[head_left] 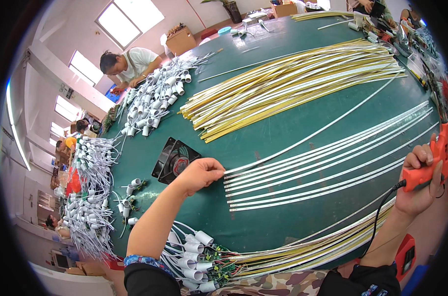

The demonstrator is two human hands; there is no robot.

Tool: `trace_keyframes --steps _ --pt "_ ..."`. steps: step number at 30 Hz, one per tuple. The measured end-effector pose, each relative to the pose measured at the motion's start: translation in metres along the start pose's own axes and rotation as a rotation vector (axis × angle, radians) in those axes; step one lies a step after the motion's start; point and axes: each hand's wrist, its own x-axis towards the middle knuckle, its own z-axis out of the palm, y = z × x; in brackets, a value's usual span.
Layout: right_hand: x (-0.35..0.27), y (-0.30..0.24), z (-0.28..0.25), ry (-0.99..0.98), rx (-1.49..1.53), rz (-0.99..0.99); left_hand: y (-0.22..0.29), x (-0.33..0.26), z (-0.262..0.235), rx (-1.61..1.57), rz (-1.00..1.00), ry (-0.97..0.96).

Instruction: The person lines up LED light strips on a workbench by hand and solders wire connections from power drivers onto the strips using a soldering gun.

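My left hand (200, 176) is closed in a pinch at the near left end of a long thin white strip (303, 140). The strip bows up and to the right toward a pile of yellow and white strips (293, 84). Just below it, several flat white strips (308, 170) lie roughly side by side on the green table (184, 222), their left ends close to my fingers. At the right, my right hand (418, 180) is wrapped round an orange gun-shaped corded tool (433, 163); its black cord hangs toward my lap. The tool's tip is hard to make out.
A black square fan (175, 160) stands beside my left wrist. White cylindrical caps with wires and green circuit boards (197, 261) lie near my body, by more strips. Larger heaps of wired white caps (91, 197) line the left edge. A person (135, 64) works across the table.
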Motion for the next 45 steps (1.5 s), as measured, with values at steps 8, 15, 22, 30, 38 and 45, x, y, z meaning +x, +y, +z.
trace_keyframes --steps 8,15,22,30,38,45 --pt "0.0 -0.001 0.0 -0.02 -0.032 0.006 0.009 0.01 0.009 0.09 -0.064 0.03" --pt "0.001 0.0 -0.002 -0.019 -0.021 0.013 0.011 0.019 -0.001 0.055 -0.121 -0.036" --pt "0.0 0.001 -0.001 0.006 -0.06 0.018 0.021 0.025 0.002 0.471 -0.088 0.007" --pt "0.0 -0.002 -0.004 0.015 -0.01 0.042 0.028 0.021 0.006 0.476 -0.081 0.036" --pt "0.004 -0.001 -0.006 -0.068 -0.021 0.064 0.021 0.011 0.01 0.728 0.01 0.13" --pt "0.001 -0.002 -0.005 -0.075 0.008 0.074 0.026 0.036 -0.003 0.707 0.097 0.2"
